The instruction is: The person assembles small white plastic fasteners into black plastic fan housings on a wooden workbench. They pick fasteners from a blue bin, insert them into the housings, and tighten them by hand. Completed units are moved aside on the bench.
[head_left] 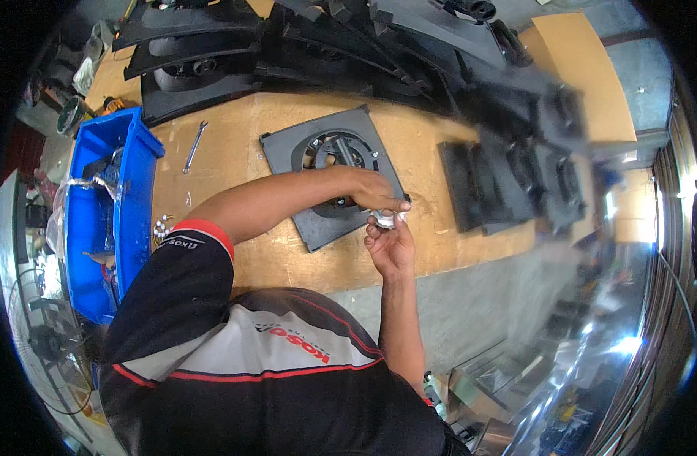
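My right hand (391,249) is closed, its thumb and fingers gripping a small white, round piece (383,220) at the bench's near edge. From the left my forearm crosses a black square panel (287,148), and my left hand (379,191) bends over the same piece, thumb and fingertips closed at its top. Part of the piece is hidden by my fingers, so its kind is unclear. The panel lies askew on the bench, with a round recessed middle that holds a black ring-shaped fitting (341,148).
A wrench (195,148) lies on the wooden bench (234,144). Left of it stands a blue bin (135,197) with assorted parts, beside small white pieces (163,228). Black panels (204,53) pile up along the back; more dark panels (508,182), blurred, rest at the right.
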{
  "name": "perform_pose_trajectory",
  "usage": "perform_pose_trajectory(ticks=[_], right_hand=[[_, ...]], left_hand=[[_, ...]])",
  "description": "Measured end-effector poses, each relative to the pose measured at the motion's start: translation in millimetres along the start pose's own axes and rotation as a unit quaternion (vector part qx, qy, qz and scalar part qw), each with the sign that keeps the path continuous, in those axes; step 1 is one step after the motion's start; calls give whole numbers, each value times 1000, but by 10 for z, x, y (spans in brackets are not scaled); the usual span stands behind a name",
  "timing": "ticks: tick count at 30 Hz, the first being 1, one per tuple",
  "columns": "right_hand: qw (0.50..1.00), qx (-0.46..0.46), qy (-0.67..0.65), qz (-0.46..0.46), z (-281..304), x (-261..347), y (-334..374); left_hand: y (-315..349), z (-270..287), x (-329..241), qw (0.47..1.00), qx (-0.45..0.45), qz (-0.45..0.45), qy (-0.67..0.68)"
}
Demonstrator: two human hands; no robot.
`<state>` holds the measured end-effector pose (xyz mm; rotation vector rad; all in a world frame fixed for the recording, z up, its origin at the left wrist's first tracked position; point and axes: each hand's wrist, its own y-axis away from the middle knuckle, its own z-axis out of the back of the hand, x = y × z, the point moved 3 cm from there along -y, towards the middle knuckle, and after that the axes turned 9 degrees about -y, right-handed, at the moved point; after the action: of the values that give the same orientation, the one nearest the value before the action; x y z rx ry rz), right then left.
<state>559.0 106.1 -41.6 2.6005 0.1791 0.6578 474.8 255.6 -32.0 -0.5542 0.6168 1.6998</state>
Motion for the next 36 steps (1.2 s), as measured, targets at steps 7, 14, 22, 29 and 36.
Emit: perform_pose_trajectory(ticks=[7,14,22,29,36], right_hand=[[987,-7,154,49,109,232,-94],[959,-27,260,112,110,393,-222],[873,17,442,204,-97,475,-334],[843,22,496,204,-375,487,-314],[847,-81,490,189,-23,633,-500]], left_hand=[[-25,-17,65,1000,5,-18,-15],[47,176,-39,998,55,-13,-36],[-95,-45,181,996,-5,-64,-65],[-34,78,98,996,37,-36,-77],[94,127,6,996,-58,20,-70]])
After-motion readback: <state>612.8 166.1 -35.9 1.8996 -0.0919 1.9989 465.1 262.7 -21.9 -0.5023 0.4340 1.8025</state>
